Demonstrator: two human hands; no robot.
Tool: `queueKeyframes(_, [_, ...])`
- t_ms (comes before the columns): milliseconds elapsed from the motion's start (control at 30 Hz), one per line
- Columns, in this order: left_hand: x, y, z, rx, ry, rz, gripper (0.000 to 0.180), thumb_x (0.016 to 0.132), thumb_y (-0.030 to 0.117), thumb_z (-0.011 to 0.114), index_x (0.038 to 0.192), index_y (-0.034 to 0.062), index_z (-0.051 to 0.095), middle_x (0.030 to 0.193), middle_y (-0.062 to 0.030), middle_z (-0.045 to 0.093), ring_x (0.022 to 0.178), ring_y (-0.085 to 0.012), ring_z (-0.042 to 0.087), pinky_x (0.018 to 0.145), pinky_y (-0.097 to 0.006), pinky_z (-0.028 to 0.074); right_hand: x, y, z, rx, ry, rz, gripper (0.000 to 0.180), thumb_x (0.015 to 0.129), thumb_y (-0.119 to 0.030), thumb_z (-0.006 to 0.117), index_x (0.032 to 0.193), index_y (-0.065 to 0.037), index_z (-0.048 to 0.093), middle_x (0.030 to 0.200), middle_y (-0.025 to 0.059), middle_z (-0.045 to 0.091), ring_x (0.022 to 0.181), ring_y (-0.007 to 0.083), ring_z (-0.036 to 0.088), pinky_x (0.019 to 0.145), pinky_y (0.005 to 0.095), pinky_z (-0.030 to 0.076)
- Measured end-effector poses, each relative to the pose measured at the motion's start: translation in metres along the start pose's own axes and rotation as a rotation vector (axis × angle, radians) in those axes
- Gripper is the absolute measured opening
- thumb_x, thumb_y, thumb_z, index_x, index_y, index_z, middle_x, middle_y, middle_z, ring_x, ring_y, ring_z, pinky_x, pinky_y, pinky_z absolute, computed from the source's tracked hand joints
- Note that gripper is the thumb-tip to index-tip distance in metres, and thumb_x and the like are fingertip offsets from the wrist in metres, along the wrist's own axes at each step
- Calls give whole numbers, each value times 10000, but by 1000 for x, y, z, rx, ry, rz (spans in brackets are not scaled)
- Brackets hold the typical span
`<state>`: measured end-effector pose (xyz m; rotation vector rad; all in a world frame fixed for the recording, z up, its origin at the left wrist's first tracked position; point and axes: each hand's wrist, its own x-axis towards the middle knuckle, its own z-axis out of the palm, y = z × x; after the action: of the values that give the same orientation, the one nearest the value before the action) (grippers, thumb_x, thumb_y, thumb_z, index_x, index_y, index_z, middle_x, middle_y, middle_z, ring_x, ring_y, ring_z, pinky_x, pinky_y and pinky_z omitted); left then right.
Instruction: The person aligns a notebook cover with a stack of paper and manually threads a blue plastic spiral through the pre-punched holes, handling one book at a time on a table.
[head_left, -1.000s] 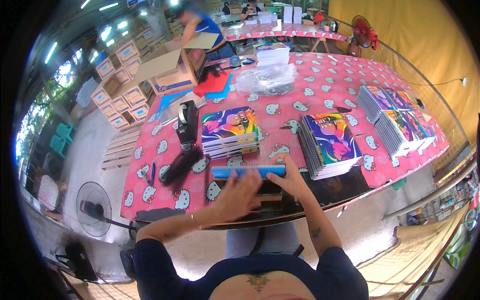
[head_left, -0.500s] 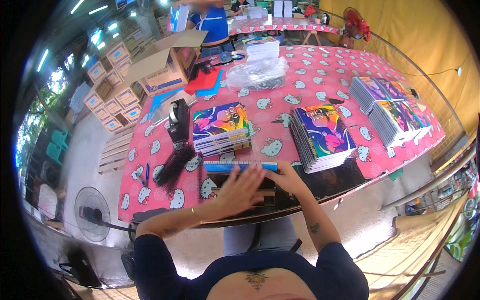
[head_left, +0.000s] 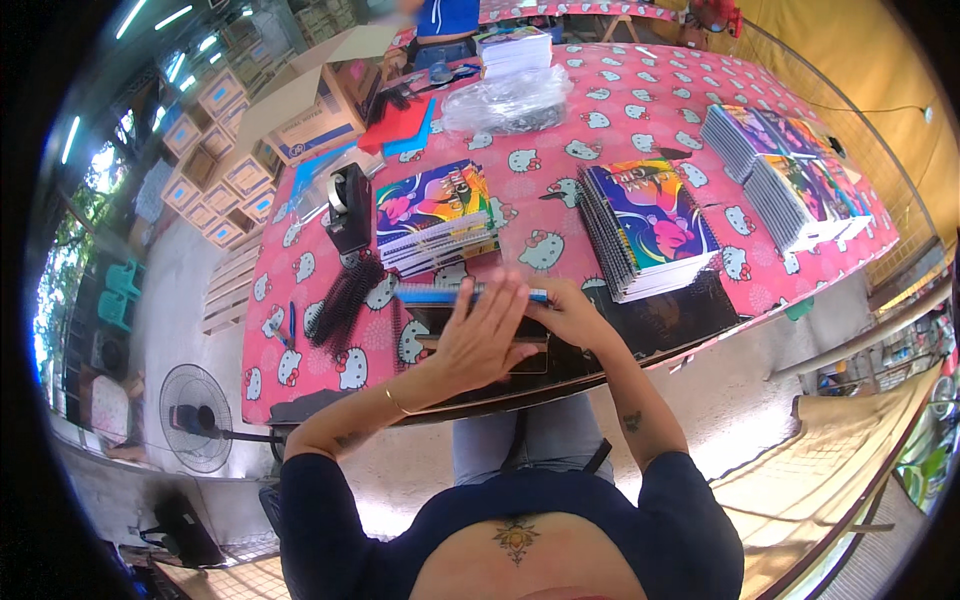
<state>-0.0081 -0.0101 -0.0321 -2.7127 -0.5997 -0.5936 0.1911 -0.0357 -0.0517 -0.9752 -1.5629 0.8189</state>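
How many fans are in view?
2: a dark fan left of the pink table, and a red fan at upper right, cut off by the picture's edge. Others may be hidden.

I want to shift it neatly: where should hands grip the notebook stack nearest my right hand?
Probably grip the notebook stack by its two ends, coming from above: the pale page edges at the near end, and the far end opposite. It lies cover up, and black spirals line its left side, likely uneven to squeeze.
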Motion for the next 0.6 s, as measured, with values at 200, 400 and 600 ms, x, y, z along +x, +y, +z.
queueKeyframes(200, [3,10,4,-186,-48,-28,846,987,513,492,1496,-132,288,1594,-341,245,1514,-474,198,1187,-655,106,-1,11,-7,-34,-55,113,214,940,-133,660,1095,15,669,925,167,712,818,222,666,762,374,509])
queueKeyframes(400, [25,-2,1,-101,-25,-85,876,973,518,509,1516,-122,258,1605,-322,235,1517,-459,203,1193,-643,95,2,12,-6,-44,-81,112,216,925,-125,647,1089,14,669,894,177,703,792,221,653,749,382,503])
queueKeyframes(600, [21,7,-8,-214,78,-172,645,1011,363,541,1487,-46,393,1528,-243,433,1472,-387,350,1203,-615,105,0,11,-1,-99,7,17,232,933,-168,679,1081,10,690,1017,182,713,857,190,661,742,368,512])
